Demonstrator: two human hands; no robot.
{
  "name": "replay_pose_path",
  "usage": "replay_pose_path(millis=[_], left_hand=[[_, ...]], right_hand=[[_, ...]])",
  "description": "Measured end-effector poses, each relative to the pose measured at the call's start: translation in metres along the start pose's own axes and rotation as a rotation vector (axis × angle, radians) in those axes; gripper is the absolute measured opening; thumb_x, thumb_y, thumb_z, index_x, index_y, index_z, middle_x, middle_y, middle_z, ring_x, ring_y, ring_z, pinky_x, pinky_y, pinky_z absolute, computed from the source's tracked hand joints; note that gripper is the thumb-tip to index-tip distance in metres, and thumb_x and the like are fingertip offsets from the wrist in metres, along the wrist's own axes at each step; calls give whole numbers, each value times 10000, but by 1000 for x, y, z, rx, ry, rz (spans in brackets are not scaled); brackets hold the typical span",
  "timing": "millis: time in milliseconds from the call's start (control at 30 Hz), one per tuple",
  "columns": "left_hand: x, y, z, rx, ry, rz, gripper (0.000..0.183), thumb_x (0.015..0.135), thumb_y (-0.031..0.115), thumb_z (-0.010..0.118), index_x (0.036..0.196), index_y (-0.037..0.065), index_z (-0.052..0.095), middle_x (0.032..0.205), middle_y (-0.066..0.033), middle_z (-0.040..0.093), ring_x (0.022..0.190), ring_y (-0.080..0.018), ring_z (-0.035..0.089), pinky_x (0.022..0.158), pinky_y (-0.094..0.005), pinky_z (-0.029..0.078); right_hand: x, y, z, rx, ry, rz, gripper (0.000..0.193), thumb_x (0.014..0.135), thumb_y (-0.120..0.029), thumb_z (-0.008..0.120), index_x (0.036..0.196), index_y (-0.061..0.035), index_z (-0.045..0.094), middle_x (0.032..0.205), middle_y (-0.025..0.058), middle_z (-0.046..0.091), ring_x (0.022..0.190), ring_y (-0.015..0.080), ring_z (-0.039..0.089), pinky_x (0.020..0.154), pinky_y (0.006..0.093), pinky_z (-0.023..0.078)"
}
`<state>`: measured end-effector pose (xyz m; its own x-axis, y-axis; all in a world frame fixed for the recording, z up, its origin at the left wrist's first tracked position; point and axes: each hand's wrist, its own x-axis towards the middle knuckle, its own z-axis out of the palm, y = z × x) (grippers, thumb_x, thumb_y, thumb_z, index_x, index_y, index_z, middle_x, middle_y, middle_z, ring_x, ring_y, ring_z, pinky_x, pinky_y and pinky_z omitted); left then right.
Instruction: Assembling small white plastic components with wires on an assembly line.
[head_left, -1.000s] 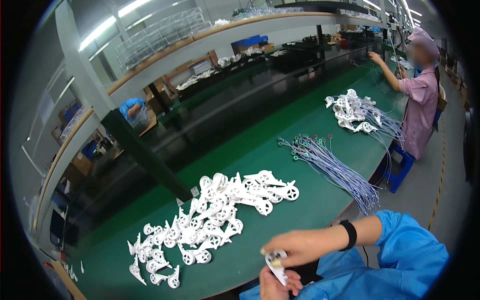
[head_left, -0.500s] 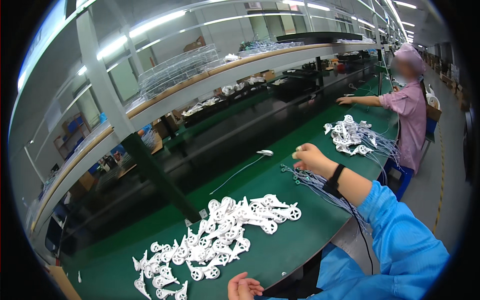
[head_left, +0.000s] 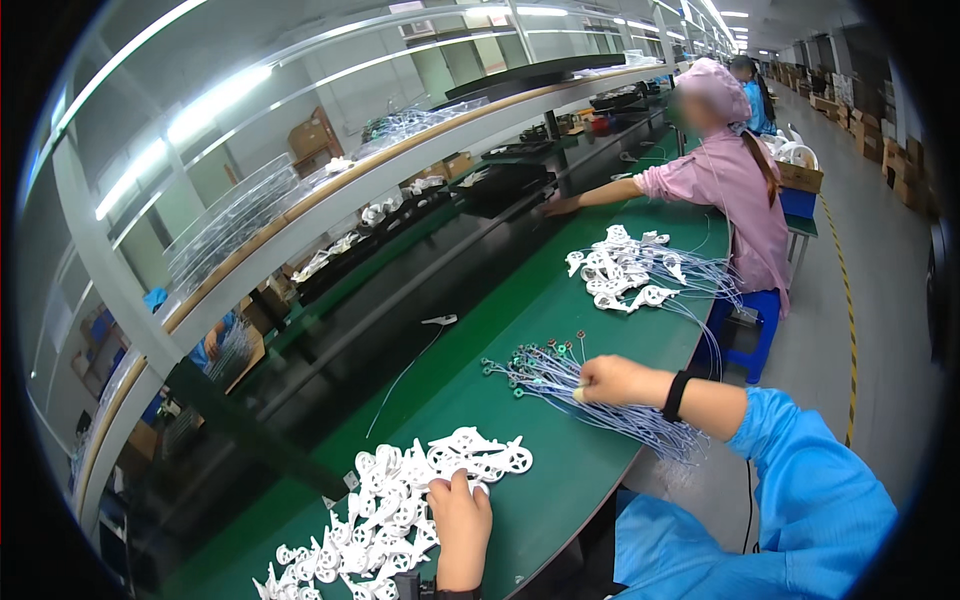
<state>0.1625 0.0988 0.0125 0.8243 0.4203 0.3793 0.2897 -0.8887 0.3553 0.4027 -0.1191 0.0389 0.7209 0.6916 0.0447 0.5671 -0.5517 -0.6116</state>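
Observation:
A spread-out heap of white plastic wheel-shaped parts (head_left: pixel 385 515) lies on the green table. My left hand (head_left: pixel 463 525) reaches into its right side, fingers bent down around a white part there; its fingertips are partly hidden. To the right, a bundle of thin grey-blue cables (head_left: pixel 650 428) with small green and brown ring ends lies across the table edge. My right hand (head_left: pixel 618 381) is on this bundle with its fingers closed against the cables, a pale yellow cover on one fingertip. Which cable it pinches is hard to see.
Beyond the cables sits a pile of white parts with cables attached (head_left: pixel 625 270). One white part with its cable (head_left: pixel 440 320) lies on the dark conveyor (head_left: pixel 400 340). A co-worker in pink (head_left: pixel 715 185) reaches over the table. A shelf post (head_left: pixel 240 420) stands at left.
My right hand has come down from above the cables onto the bundle. My left hand has moved from the table's near edge up into the white parts. The view has turned rightward.

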Motion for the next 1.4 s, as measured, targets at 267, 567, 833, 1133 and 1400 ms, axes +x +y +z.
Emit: replay_pose_path(millis=[267,567,833,1133,1400], left_hand=[[2,10,9,-40,-63,55,273,778,41,596,1039,-25,548,1012,-194,486,906,-373,500,764,-447,436],[16,3,0,229,-45,230,276,785,127,612,1053,63,603,1069,-115,518,952,-307,490,819,-436,408],[21,2,3,282,-91,244,253,765,156,655,987,52,595,966,-120,503,933,-293,489,786,-428,404],[20,-1,3,292,-218,164,304,750,55,565,1053,37,582,1102,-157,517,1022,-326,484,820,-438,411],[6,7,-22,-178,344,169,410,820,65,581,1212,-5,484,1121,-163,521,987,-299,483,887,-394,391]], right_hand=[[27,-13,5,-17,27,47,213,771,-182,612,863,9,638,869,216,640,826,368,616,736,416,484],[27,-24,-56,659,-12,102,104,792,-54,598,872,5,631,727,39,624,546,71,546,445,208,389],[23,11,-41,-208,330,183,227,778,-97,600,976,14,607,1046,213,567,956,368,567,871,416,455],[69,-22,29,-456,147,-138,171,772,-66,584,925,-40,654,1031,145,549,1025,317,524,867,415,465],[70,-33,21,-367,302,-169,102,754,-64,587,806,-42,672,951,149,604,928,306,570,777,385,487]])
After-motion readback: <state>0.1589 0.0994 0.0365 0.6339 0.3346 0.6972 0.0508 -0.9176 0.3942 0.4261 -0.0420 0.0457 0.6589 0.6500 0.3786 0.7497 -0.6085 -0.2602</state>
